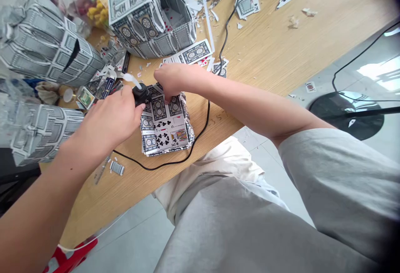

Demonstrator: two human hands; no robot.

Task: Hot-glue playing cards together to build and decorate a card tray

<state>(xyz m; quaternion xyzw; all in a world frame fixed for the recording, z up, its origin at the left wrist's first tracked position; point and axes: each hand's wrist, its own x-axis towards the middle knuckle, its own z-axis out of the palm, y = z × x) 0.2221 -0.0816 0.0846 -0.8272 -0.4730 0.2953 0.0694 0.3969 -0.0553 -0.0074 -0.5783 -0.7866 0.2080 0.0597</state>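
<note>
Centre of frame: left hand (108,121) closed around a black glue gun (141,93), its tip at the playing-card tray (165,133) on the wooden table (265,48). The right hand (175,79), fingers curled, grips the tray's far edge. Upper left: card boxes (140,14).

Hands: 2, the left hand (108,118) and the right hand (173,79).
Glue gun (141,93): 1.
Black cord (200,133): 1.
Card-built forms on table (281,52): 5.
- 2 closed boxes at the left edge, the upper box (46,46) and the lower box (40,133)
- 1 slotted box (133,6) at the far edge
- 1 open basket (176,31) at the far edge
- 1 card tray (165,129) at the near edge

Loose cards: scattered, too many to count.
</note>
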